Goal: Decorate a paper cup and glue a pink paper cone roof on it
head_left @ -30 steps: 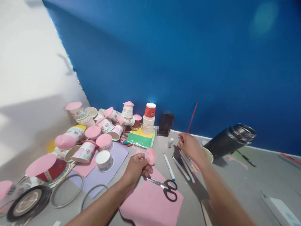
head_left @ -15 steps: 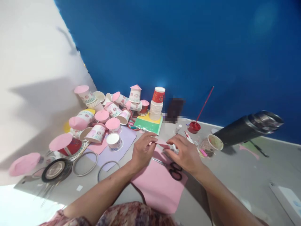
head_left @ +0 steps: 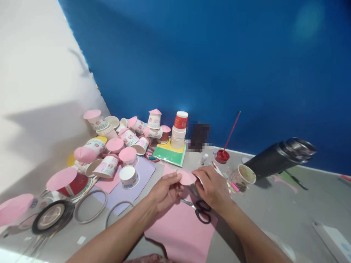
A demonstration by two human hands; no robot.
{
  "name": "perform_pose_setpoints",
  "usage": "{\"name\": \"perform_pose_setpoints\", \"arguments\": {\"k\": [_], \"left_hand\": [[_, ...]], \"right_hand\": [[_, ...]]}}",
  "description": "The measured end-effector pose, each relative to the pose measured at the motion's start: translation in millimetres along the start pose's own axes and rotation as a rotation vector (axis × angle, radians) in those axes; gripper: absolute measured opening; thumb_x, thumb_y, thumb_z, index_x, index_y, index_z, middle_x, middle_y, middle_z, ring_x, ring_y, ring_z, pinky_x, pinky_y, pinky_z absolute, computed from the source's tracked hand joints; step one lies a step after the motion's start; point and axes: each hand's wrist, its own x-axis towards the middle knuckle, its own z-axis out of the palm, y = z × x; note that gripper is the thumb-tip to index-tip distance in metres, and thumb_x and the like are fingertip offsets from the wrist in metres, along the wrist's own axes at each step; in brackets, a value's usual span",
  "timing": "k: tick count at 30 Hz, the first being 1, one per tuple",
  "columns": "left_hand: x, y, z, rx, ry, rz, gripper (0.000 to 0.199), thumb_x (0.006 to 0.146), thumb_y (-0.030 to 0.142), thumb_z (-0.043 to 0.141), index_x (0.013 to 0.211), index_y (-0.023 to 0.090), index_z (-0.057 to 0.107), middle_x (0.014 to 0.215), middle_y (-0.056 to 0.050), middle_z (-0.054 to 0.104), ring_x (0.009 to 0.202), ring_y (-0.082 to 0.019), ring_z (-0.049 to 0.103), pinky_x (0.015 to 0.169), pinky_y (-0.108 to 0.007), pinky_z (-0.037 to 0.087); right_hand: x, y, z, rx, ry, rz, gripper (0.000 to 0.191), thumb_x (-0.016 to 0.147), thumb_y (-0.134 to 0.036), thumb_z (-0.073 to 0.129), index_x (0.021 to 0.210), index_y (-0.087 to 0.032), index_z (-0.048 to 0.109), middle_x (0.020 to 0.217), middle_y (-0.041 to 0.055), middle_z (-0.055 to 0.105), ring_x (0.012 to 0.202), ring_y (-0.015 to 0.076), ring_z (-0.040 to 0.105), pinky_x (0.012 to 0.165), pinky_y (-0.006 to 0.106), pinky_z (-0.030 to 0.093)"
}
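Between my two hands is a small rounded piece of pink paper [head_left: 187,178]. My left hand [head_left: 170,191] pinches its left edge between thumb and fingers. On the other side, my right hand [head_left: 211,186] grips the right edge, fingers bent over it. Below them lie scissors [head_left: 203,212] with black handles, resting on a larger pink sheet [head_left: 181,233]. To the left, a white paper cup [head_left: 128,177] stands upside down on a purple sheet [head_left: 146,170].
Many decorated paper cups with pink paper tops [head_left: 115,145] crowd the left side. A cup stack [head_left: 178,133] stands on a green and yellow packet [head_left: 168,155]. At right are a patterned cup [head_left: 244,177], a black flask [head_left: 276,157] and a red dish [head_left: 222,156].
The pink paper piece has turned so its rounded face shows, and my left hand has rolled palm-up beneath it. The view has shifted, with the tabletop things appearing lower.
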Motion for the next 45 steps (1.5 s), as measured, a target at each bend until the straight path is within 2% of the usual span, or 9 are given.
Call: {"name": "perform_pose_setpoints", "arguments": {"k": [1, 3, 5, 6, 8, 13, 21, 31, 45], "left_hand": [[1, -1, -1.7, 0.008, 0.018, 0.029, 0.033, 0.072, 0.035, 0.087, 0.077, 0.016, 0.061, 0.058, 0.002, 0.06, 0.047, -0.01, 0.055, 0.046, -0.021, 0.04], [4, -3, -4.4, 0.035, 0.04, 0.055, 0.039, 0.069, 0.038, 0.091, 0.073, 0.017, 0.059, 0.055, 0.001, 0.06, 0.046, -0.011, 0.055, 0.042, -0.021, 0.037], [5, -5, -5.6, 0.061, 0.052, 0.064, 0.043, 0.065, 0.04, 0.094, 0.07, 0.017, 0.058, 0.053, 0.0, 0.061, 0.044, -0.011, 0.054, 0.041, -0.021, 0.037], [5, -6, -5.9, 0.072, 0.054, 0.066, 0.044, 0.062, 0.04, 0.095, 0.069, 0.017, 0.058, 0.053, 0.0, 0.061, 0.044, -0.011, 0.053, 0.041, -0.021, 0.037], [6, -9, -6.4, 0.093, 0.06, 0.071, 0.045, 0.06, 0.041, 0.095, 0.067, 0.016, 0.058, 0.052, -0.001, 0.062, 0.042, -0.01, 0.052, 0.041, -0.021, 0.037], [9, -9, -10.2, 0.136, 0.12, 0.078, 0.048, 0.06, 0.048, 0.094, 0.069, 0.018, 0.058, 0.051, 0.0, 0.061, 0.04, -0.01, 0.05, 0.039, -0.022, 0.035], [14, -8, -14.0, 0.143, 0.147, 0.081, 0.049, 0.06, 0.047, 0.092, 0.064, 0.019, 0.053, 0.049, 0.001, 0.061, 0.039, -0.01, 0.052, 0.039, -0.022, 0.033], [13, -9, -14.2, 0.142, 0.144, 0.071, 0.046, 0.064, 0.045, 0.091, 0.066, 0.019, 0.054, 0.05, 0.001, 0.061, 0.039, -0.01, 0.051, 0.04, -0.022, 0.033], [13, -11, -13.5, 0.142, 0.142, 0.073, 0.046, 0.061, 0.045, 0.092, 0.064, 0.019, 0.055, 0.049, -0.001, 0.062, 0.036, -0.009, 0.049, 0.037, -0.021, 0.033]], "right_hand": [[7, 8, -4, -0.008, -0.062, 0.079, 0.025, 0.091, -0.012, 0.055, 0.104, -0.023, 0.073, 0.099, 0.0058, 0.076, 0.095, 0.0215, 0.069, 0.08, 0.031, 0.049], [26, 31, -13, -0.056, -0.083, 0.214, 0.026, 0.091, -0.017, 0.056, 0.11, -0.022, 0.073, 0.108, 0.0095, 0.076, 0.102, 0.0253, 0.069, 0.075, 0.033, 0.048], [51, 58, -20, -0.093, -0.117, 0.372, 0.018, 0.093, -0.027, 0.059, 0.103, -0.021, 0.073, 0.096, 0.0082, 0.076, 0.088, 0.0249, 0.07, 0.066, 0.032, 0.043], [65, 71, -21, -0.1, -0.148, 0.445, 0.016, 0.093, -0.033, 0.061, 0.094, -0.022, 0.073, 0.085, 0.0058, 0.076, 0.077, 0.0231, 0.068, 0.061, 0.031, 0.04], [90, 91, -19, -0.104, -0.209, 0.561, 0.026, 0.093, -0.043, 0.064, 0.077, -0.023, 0.07, 0.071, 0.0034, 0.073, 0.067, 0.0211, 0.065, 0.057, 0.03, 0.035], [132, 107, 1, -0.115, -0.254, 0.713, 0.036, 0.095, -0.052, 0.061, 0.075, -0.024, 0.069, 0.075, 0.0052, 0.075, 0.076, 0.0221, 0.068, 0.059, 0.029, 0.034], [150, 112, 12, -0.121, -0.282, 0.757, 0.037, 0.095, -0.053, 0.06, 0.078, -0.023, 0.071, 0.082, 0.0072, 0.076, 0.087, 0.0241, 0.072, 0.063, 0.029, 0.038], [152, 115, 16, -0.141, -0.303, 0.745, 0.037, 0.096, -0.054, 0.058, 0.079, -0.023, 0.071, 0.087, 0.0083, 0.076, 0.09, 0.0252, 0.072, 0.067, 0.03, 0.041], [150, 119, 14, -0.16, -0.305, 0.742, 0.038, 0.097, -0.053, 0.058, 0.082, -0.022, 0.073, 0.088, 0.0095, 0.077, 0.092, 0.0256, 0.074, 0.068, 0.03, 0.043]]}}
